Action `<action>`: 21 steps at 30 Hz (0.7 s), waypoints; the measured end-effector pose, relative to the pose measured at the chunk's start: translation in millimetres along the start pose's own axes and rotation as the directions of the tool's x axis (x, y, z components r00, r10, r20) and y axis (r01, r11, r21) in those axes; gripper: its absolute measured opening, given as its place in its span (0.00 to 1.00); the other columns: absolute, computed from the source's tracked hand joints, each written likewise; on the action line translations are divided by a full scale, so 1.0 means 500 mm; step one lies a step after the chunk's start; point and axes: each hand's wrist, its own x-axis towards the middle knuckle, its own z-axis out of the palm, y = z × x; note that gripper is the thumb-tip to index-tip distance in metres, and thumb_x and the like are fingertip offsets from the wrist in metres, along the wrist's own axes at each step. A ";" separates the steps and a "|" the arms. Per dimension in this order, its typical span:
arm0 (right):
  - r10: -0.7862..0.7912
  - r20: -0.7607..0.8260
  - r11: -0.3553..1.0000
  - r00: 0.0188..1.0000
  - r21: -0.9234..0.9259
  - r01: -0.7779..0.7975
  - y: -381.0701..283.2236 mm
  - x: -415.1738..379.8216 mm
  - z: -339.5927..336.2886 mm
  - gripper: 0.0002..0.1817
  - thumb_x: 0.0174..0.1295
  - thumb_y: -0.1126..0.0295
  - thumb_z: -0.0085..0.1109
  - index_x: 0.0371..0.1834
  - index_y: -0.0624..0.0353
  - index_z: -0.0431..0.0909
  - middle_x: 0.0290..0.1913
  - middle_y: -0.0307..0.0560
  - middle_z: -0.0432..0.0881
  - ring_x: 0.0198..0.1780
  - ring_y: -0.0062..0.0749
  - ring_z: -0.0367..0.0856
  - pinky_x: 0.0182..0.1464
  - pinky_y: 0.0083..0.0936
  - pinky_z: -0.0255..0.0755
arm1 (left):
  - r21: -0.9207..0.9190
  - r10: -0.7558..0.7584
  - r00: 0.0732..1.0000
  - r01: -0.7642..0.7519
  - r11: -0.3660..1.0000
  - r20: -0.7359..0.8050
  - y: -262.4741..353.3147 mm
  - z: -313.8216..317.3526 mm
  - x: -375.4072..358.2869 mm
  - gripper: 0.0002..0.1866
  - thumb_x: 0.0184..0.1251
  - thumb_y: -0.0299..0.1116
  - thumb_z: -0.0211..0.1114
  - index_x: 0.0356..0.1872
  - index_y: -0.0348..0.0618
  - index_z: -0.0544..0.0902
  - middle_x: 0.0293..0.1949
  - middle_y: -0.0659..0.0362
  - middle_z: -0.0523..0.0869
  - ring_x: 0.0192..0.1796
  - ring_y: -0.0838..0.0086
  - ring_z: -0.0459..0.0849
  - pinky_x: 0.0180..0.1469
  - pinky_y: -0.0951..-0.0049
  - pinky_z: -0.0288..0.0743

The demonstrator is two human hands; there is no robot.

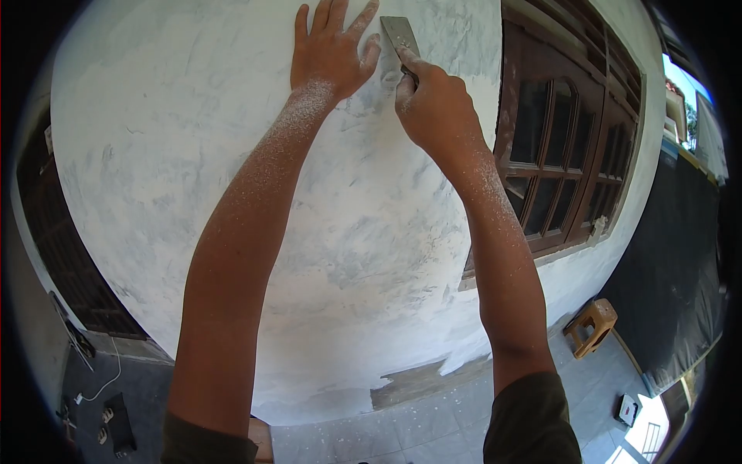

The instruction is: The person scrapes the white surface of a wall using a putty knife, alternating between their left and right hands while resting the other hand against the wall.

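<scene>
High on a patchy white wall point(348, 216), my left hand point(328, 54) lies flat with its fingers spread, the fingertips cut off by the top edge of the view. To its right, my right hand point(437, 97) is closed round the handle of a putty knife point(399, 35). The blade points up and to the left, close to or against the wall; exact contact is hard to make out. One finger stretches along the blade, and the handle is mostly hidden in my grip. White dust speckles both forearms.
A brown wooden window point(568, 131) with glass panes is set in the wall at right. Below stand a stool point(592, 328) and a dark sheet point(665, 263). At lower left, a white cable point(116, 371) lies on the grey tiled floor point(433, 421), which has white flecks.
</scene>
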 end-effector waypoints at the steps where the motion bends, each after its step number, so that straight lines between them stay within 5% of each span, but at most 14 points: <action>1: -0.006 0.004 1.000 1.000 -0.018 0.006 0.004 -0.012 0.002 0.24 0.69 0.68 0.53 0.69 0.56 0.77 0.46 0.62 0.89 0.49 0.55 0.90 0.53 0.46 0.84 | -0.003 -0.008 1.000 0.008 1.000 -0.012 0.000 0.001 0.002 0.34 0.78 0.52 0.51 0.81 0.53 0.62 0.83 0.47 0.53 0.85 0.55 0.48 0.84 0.44 0.37; 4: -0.034 -0.116 0.999 0.993 0.034 0.038 0.000 0.064 0.012 0.23 0.72 0.67 0.51 0.68 0.56 0.79 0.47 0.64 0.89 0.43 0.55 0.91 0.54 0.43 0.83 | 0.026 0.014 1.000 -0.013 1.000 -0.022 -0.001 0.004 0.001 0.34 0.78 0.52 0.51 0.81 0.54 0.62 0.83 0.47 0.52 0.85 0.55 0.47 0.84 0.44 0.36; 10: 0.043 -0.013 0.999 0.999 -0.006 -0.043 -0.006 -0.004 0.004 0.23 0.72 0.67 0.50 0.68 0.56 0.79 0.45 0.64 0.89 0.44 0.56 0.90 0.54 0.45 0.83 | -0.003 -0.008 1.000 0.008 1.000 0.007 0.000 0.000 0.000 0.34 0.78 0.52 0.51 0.81 0.56 0.61 0.83 0.47 0.52 0.85 0.56 0.47 0.84 0.45 0.35; 15: -0.031 -0.120 0.999 0.992 0.031 0.035 -0.008 0.091 0.011 0.23 0.70 0.68 0.52 0.68 0.55 0.79 0.45 0.65 0.89 0.42 0.56 0.90 0.53 0.43 0.83 | -0.001 0.016 1.000 -0.016 1.000 -0.023 0.000 0.008 0.002 0.34 0.78 0.51 0.51 0.81 0.55 0.62 0.83 0.47 0.52 0.85 0.56 0.47 0.84 0.45 0.36; 21: 0.038 0.017 0.999 0.999 -0.011 -0.038 -0.006 -0.037 0.007 0.23 0.71 0.70 0.52 0.69 0.56 0.79 0.43 0.65 0.89 0.41 0.56 0.90 0.52 0.42 0.84 | -0.030 0.007 0.999 -0.008 1.000 -0.033 0.001 0.001 -0.002 0.33 0.76 0.50 0.52 0.80 0.53 0.64 0.83 0.46 0.54 0.85 0.55 0.49 0.84 0.45 0.38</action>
